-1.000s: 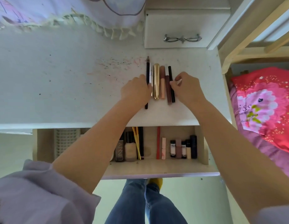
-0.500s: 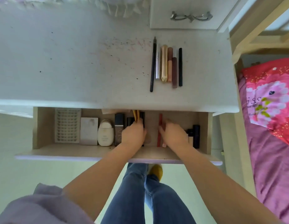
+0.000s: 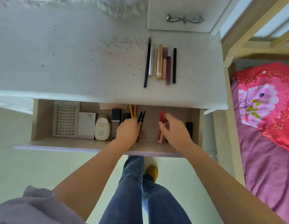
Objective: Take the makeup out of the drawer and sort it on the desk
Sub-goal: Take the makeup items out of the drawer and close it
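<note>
Left hand (image 3: 127, 130): I pinch the black pencils (image 3: 141, 117), gathering slim sticks together.
Right hand (image 3: 174, 128): fingers curled at the red pencil (image 3: 161, 117), seemingly gripping.

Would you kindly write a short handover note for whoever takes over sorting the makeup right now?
Left hand: in the drawer, gripping thin black pencils.
Right hand: in the drawer, fingers curled at the red stick; grip unclear.
Done: row of slim sticks laid side by side on the desk.
Left: yellow pencils, bottles and tubes remain in the drawer.
</note>
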`<state>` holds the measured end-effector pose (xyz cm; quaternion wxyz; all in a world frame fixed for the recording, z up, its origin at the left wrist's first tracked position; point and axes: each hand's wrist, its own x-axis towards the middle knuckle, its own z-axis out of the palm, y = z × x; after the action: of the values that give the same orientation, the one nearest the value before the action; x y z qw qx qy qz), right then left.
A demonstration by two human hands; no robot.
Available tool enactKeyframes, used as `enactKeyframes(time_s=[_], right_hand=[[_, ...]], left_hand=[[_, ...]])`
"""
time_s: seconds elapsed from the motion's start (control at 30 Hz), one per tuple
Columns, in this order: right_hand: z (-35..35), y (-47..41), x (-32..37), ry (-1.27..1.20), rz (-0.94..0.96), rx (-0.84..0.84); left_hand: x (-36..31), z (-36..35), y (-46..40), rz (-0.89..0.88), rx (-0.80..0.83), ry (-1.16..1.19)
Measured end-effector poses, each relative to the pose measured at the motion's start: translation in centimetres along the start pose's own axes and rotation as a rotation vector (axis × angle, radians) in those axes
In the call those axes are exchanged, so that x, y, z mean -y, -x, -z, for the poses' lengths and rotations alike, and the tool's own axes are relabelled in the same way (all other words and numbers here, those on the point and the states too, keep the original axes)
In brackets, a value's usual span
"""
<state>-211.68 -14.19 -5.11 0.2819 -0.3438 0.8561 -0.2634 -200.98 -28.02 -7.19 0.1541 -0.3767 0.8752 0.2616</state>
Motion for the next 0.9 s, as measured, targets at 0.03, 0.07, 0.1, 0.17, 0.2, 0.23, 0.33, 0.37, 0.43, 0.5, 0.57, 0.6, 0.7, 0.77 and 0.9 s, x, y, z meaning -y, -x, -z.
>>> enactKeyframes(time_s=[0.03,0.07,0.1,0.17,0.2,0.23,0.33,0.37,0.43,0.5,0.57,0.6,0.7,0.77,0.9], right_hand=[[1.2,0.3,0.4,-0.051,0.023,-0.026],[2.7,0.4,0.8,-0.093,0.052,-0.077],[4.3,0.0,1.2,-0.13,0.079,-0.141],[7.5,-1.8,2.0,-0.171,0.107,-0.262],[9.0,-3.2,2.3,-0.172,0.098,-0.307],[10.2,-4.8,2.5,-0.159,0.079,-0.344],[12.7,-9.7,2.6,-0.077,0.003,-0.394],[13.1,-11.2,2.5,-0.057,-0.028,-0.393],[13.3,-13.7,2.2,-0.007,-0.076,-0.373],[13.0,-15.3,2.0,0.053,-0.095,-0.349],[12.6,-15.9,2.2,0.082,-0.098,-0.348],[12.5,-15.9,2.3,0.086,-0.1,-0.353],[12.6,-14.1,2.9,0.057,-0.086,-0.387],[11.9,-11.0,3.0,0.012,-0.024,-0.407],[6.4,-3.0,2.1,-0.021,-0.003,-0.184]], left_hand=[[0.3,0.9,0.8,-0.04,-0.021,0.03],[0.4,2.1,1.5,-0.097,-0.055,0.059],[0.4,3.5,2.1,-0.163,-0.102,0.089],[-0.2,6.9,2.0,-0.284,-0.245,0.157],[-0.7,8.7,1.2,-0.317,-0.319,0.201],[-1.3,10.5,0.0,-0.324,-0.381,0.242],[-3.4,14.4,-5.6,-0.243,-0.432,0.267],[-4.1,15.1,-7.7,-0.199,-0.405,0.239],[-5.2,15.8,-11.5,-0.124,-0.313,0.116],[-6.1,15.7,-14.0,-0.085,-0.214,0.018],[-6.7,15.4,-15.2,-0.067,-0.188,0.008],[-6.8,15.4,-15.3,-0.063,-0.194,0.023],[-6.2,15.3,-13.9,-0.09,-0.262,0.13],[-5.0,14.4,-11.1,-0.171,-0.342,0.199],[-1.8,8.5,-2.3,-0.31,-0.28,0.404]])
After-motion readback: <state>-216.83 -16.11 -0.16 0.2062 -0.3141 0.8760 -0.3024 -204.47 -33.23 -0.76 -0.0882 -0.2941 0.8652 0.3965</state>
